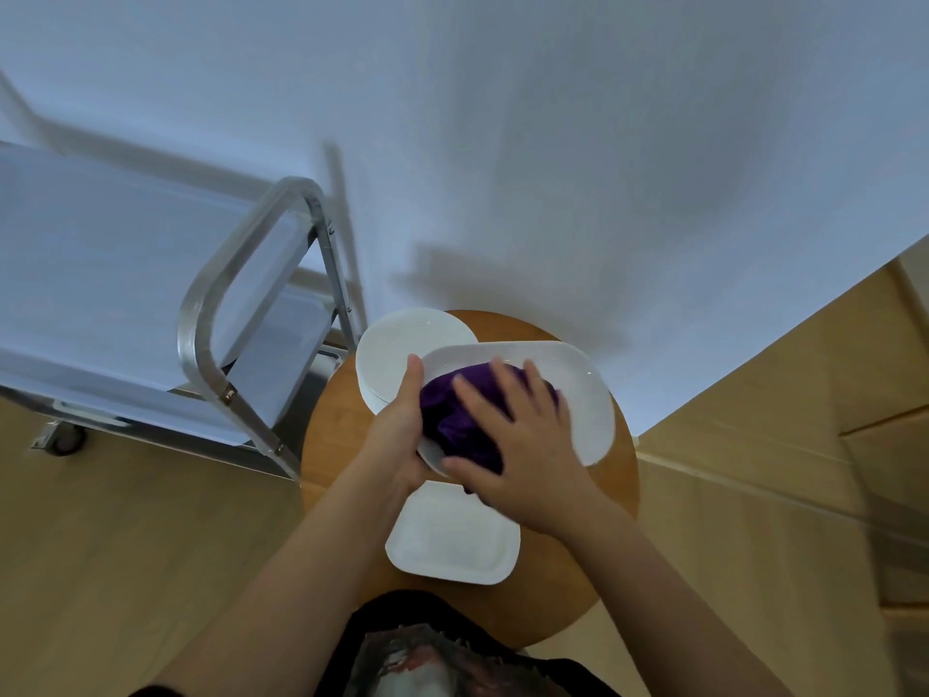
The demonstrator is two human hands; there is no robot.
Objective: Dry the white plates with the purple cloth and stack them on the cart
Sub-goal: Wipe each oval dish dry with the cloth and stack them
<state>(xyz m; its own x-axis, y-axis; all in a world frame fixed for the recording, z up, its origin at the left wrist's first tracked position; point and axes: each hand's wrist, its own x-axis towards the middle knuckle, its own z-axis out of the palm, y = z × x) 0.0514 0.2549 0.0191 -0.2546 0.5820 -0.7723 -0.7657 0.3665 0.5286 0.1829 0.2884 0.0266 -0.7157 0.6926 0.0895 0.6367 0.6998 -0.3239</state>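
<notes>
The left hand (402,435) grips the near-left rim of a white rectangular plate (578,394) with rounded corners, thumb lying along the top edge; its fingers are hidden beneath the plate. The right hand (523,445) lies on a bunched purple cloth (447,415), fingers spread and nearly straight, pressing the cloth onto the plate's upper face. Much of the cloth is covered by this hand, and its lower end is tucked under the palm. The held plate is tilted, with its left edge raised; whether its far-right edge touches the surface below cannot be told.

Behind and to the left of the held plate lies a white oval plate (402,339), partly overlapped by it. Layered edges at its left rim suggest a stack, but the count cannot be read. Nearer the person, a smaller white rectangular plate (452,540) lies flat, its upper end hidden by the hands. All of these rest on or over a round wooden table (332,445), largely covered by plates and forearms.

To the left stands a metal cart (201,314) with a tubular handle and pale shelves; its left side is cut off by the frame, and one caster (65,437) shows, blurred. A white wall (553,143) rises behind, and a wooden floor (125,520) lies below.
</notes>
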